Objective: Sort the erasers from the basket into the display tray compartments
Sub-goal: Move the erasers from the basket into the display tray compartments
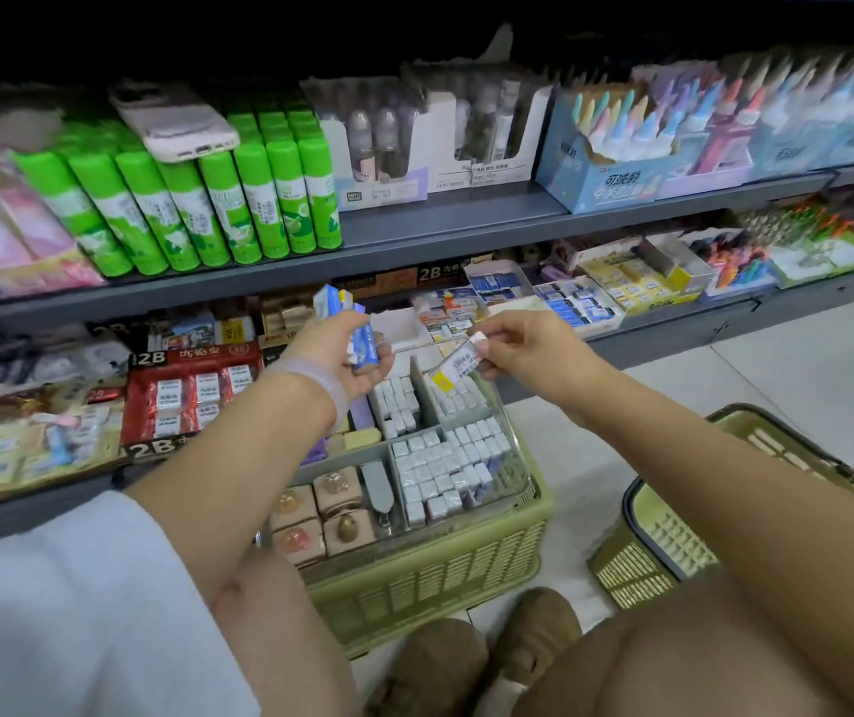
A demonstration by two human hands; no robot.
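My left hand [342,354] grips a small stack of blue-and-white erasers [357,328] above the tray's back left. My right hand [523,349] pinches one white eraser with a yellow barcode sleeve [461,362] over the tray's rear compartments. The clear display tray [513,437] rests on top of a green basket [440,577] below both hands. Its compartments hold several small white wrapped erasers, purple and yellow erasers, and brown boxed ones near the front.
A second green basket [673,535] stands on the white floor at the right. Grey shelves [466,219] behind carry green glue sticks, a phone, correction items and eraser boxes. My knees and brown shoes fill the bottom of the view.
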